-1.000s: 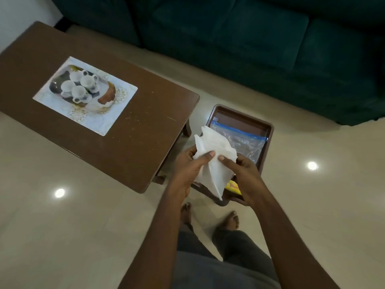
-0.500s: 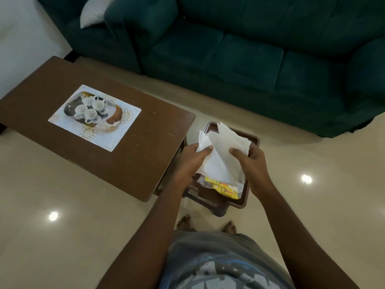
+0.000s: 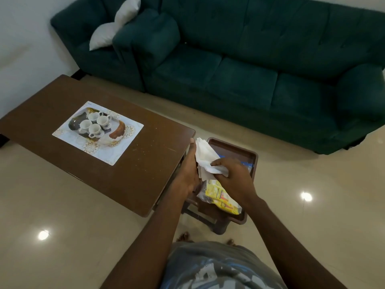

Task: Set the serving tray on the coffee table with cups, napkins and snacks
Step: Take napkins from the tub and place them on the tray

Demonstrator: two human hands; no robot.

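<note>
I hold a bunch of white napkins (image 3: 205, 155) in both hands just past the right end of the brown coffee table (image 3: 141, 163). My left hand (image 3: 187, 174) supports them from the left, and my right hand (image 3: 231, 176) pinches their lower part. Below the hands stands a brown stool-like tray (image 3: 233, 147) with a yellow snack packet (image 3: 220, 196) and a clear zip bag with a blue strip, mostly hidden. On the table lies a patterned serving tray (image 3: 123, 142) carrying several white cups (image 3: 94, 124).
A dark green sofa (image 3: 250, 65) with a white cushion (image 3: 112, 28) runs along the far side. Glossy beige floor tiles surround the table. My bare feet are just below the stool.
The view has tilted up, showing more sofa. My hands have folded the napkins together, and my right hand now grips them from above, uncovering the snack packet.
</note>
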